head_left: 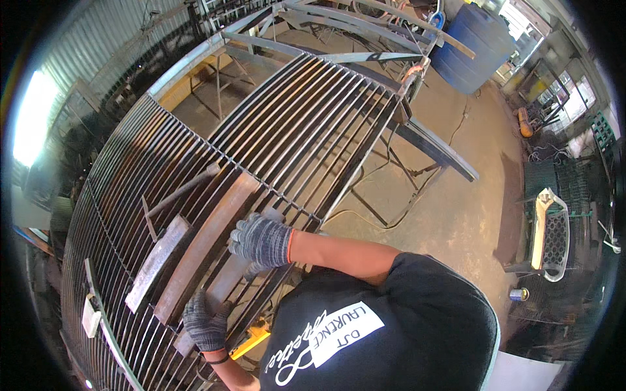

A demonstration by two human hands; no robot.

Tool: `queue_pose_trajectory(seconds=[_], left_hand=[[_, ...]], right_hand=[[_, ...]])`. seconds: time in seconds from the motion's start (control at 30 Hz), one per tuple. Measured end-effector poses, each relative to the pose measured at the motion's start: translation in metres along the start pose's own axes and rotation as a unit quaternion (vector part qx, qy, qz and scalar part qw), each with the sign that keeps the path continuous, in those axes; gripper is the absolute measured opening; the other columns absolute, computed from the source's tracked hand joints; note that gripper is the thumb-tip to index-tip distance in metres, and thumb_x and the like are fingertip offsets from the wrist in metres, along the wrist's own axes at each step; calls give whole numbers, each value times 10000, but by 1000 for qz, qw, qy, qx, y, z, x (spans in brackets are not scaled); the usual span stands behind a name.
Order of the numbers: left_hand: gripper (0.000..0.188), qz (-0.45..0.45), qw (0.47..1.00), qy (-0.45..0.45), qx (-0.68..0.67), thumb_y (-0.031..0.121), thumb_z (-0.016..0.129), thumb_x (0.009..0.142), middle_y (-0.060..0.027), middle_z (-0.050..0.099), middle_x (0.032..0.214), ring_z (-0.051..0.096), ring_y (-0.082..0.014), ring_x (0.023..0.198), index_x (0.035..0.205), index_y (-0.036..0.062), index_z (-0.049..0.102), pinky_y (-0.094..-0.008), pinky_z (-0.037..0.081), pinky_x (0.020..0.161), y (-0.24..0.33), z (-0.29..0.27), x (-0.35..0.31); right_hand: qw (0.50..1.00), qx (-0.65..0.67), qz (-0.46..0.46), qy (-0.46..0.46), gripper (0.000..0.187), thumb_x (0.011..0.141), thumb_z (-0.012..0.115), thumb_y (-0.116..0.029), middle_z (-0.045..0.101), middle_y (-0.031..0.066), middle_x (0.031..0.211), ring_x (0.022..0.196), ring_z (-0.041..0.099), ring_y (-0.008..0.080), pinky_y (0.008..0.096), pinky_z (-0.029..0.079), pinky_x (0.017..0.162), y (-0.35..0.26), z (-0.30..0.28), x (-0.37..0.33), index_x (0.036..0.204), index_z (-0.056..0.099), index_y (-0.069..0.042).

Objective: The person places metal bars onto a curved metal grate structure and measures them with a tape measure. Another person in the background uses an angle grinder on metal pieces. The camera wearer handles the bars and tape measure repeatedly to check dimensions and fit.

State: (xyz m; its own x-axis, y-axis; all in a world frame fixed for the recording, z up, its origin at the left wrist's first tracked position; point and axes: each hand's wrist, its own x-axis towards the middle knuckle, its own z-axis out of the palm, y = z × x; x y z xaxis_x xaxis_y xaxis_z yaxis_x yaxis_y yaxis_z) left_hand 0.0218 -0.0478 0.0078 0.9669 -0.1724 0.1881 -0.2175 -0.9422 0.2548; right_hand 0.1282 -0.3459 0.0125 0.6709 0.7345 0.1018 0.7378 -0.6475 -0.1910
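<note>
As hands (pixel 261 241) hold it, grey bar (pixel 228 277), lengthwise toward upper right

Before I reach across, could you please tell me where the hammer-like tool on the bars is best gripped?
Probably around its handle, from above and the picture's right: this long, slim shaft slants across the bars, away from the thin, pointed crosspiece at its lower-left end.

Upper-left wall (pixel 98 32): corrugated metal. Floor (pixel 476 202): brown, dusty-looking, shadowed toward the right. Strong light enters at a left-hand opening (pixel 36 120). Large blue barrel (pixel 471 52) stands at upper right.
</note>
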Motion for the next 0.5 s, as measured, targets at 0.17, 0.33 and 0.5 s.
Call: queue_pose_trajectory(seconds=[0.17, 0.33, 0.5], left_hand=[[763, 45, 998, 39, 38, 476, 879, 661, -192, 703, 1069, 659, -396, 975, 1238, 23, 668, -479, 522, 889, -8, 11, -2], [754, 38, 998, 26, 38, 479, 874, 664, -194, 691, 1054, 650, -392, 964, 1220, 14, 665, -481, 516, 877, -4, 6, -1], [740, 47, 997, 40, 45, 470, 876, 662, -193, 683, 1049, 649, -391, 955, 1203, 11, 666, -485, 516, 874, -4, 8, -1]], right_hand=[[1000, -5, -12, 27, 715, 775, 733, -614, 660, 128, 1165, 1092, 619, 321, 496, 480, 908, -1, 0, -3, 1227, 675, -63], [1000, 8, -10, -4, 743, 796, 714, -623, 650, 156, 1195, 1121, 611, 339, 504, 470, 943, 1, -4, -2, 1269, 660, -52], [1000, 19, -8, -4, 765, 796, 703, -648, 648, 156, 1184, 1123, 608, 344, 500, 466, 956, 1, -6, -2, 1289, 652, -65]])
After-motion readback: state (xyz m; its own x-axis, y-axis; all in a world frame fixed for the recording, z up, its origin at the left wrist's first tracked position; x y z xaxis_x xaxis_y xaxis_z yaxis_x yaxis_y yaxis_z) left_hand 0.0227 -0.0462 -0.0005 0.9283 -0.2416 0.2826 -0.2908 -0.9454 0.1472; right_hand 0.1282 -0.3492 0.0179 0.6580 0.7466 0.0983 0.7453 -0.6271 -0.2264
